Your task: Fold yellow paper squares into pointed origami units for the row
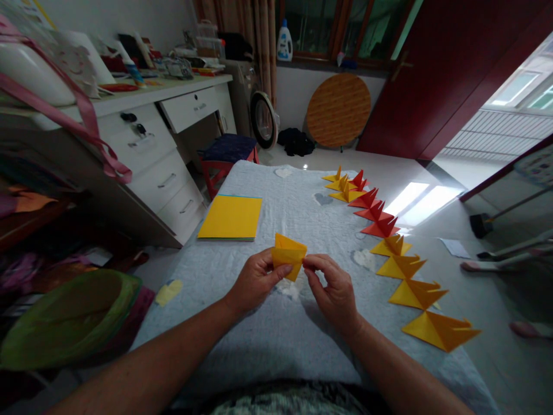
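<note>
At frame centre, the left hand [254, 280] and right hand [336, 290] both held a partly folded yellow paper square [288, 255], grips closed on it, just above the pale blue cloth-covered desk [276, 337]. Folded yellow and red paper triangles [400, 266] lined the right.

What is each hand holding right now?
Left hand: closed on the folded yellow paper.
Right hand: pinching the same paper's right edge.

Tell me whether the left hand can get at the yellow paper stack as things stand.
Probably yes: bare cloth lies between the left hand and the yellow paper stack, though that hand pinches a folded yellow piece.
</note>
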Tool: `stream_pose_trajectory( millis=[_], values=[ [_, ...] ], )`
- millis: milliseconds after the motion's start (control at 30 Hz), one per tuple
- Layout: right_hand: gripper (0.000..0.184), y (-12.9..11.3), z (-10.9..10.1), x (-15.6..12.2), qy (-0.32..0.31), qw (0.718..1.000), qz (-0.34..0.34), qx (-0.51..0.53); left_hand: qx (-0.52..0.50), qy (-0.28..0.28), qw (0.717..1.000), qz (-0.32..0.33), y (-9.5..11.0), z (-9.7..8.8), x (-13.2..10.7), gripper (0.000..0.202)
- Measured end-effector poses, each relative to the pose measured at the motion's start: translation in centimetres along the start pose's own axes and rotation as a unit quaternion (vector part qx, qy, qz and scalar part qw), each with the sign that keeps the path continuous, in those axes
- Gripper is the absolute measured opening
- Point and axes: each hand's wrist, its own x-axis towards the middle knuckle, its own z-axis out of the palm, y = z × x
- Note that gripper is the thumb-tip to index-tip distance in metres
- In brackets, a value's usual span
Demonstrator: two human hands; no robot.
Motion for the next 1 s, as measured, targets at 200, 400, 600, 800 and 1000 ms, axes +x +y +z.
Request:
stream_pose_trajectory(
  millis=[200, 400, 600, 800, 1000],
  values=[
    [0.024, -0.01, -0.16, 0.02, -0.011, 1.000, 0.011, 0.017, 0.096, 0.015, 0.993, 0.065, 0.16, -0.24, -0.16, 0.015],
    [0.024, -0.25, -0.27, 0.14, -0.012, 0.999, 0.017, 0.025, 0.116, 0.030, 0.989, 0.087, 0.49, -0.21, -0.24, 0.011],
    [0.031, -0.24, -0.35, 0.16, -0.018, 1.000, 0.000, 0.019, 0.047, 0.021, 0.998, 0.036, 0.26, -0.25, -0.14, 0.018],
    [0.032, 0.10, -0.26, 0.00, -0.014, 1.000, 0.004, 0.028, 0.005, -0.011, 1.000, 0.015, 0.00, -0.30, 0.11, 0.034],
    [0.032, 0.16, -0.19, 0.00, -0.010, 0.999, 0.015, 0.028, -0.061, -0.033, 0.997, -0.033, -0.25, -0.38, 0.20, 0.038]
  ],
)
